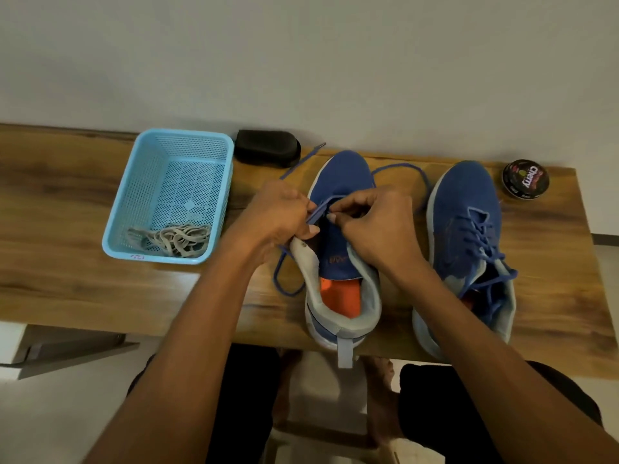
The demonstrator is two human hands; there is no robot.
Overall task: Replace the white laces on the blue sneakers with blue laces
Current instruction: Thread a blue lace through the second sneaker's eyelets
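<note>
Threading blue lace through low eyelets of left sneaker at desk front edge; left hand and right hand pinching it taut. Right sneaker laced beside; white laces discarded in basket, out of the way.

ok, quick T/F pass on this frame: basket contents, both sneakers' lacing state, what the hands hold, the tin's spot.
1. The pale used laces lie in the light blue plastic basket. True.
2. The blue sneaker on the right has no lace. False: it is already laced in blue.
3. Both the left hand and the right hand pinch the blue lace over the middle blue sneaker. True.
4. The round black polish tin sits inside the basket. False: it stands on the wooden bench, right of the sneakers.
</note>
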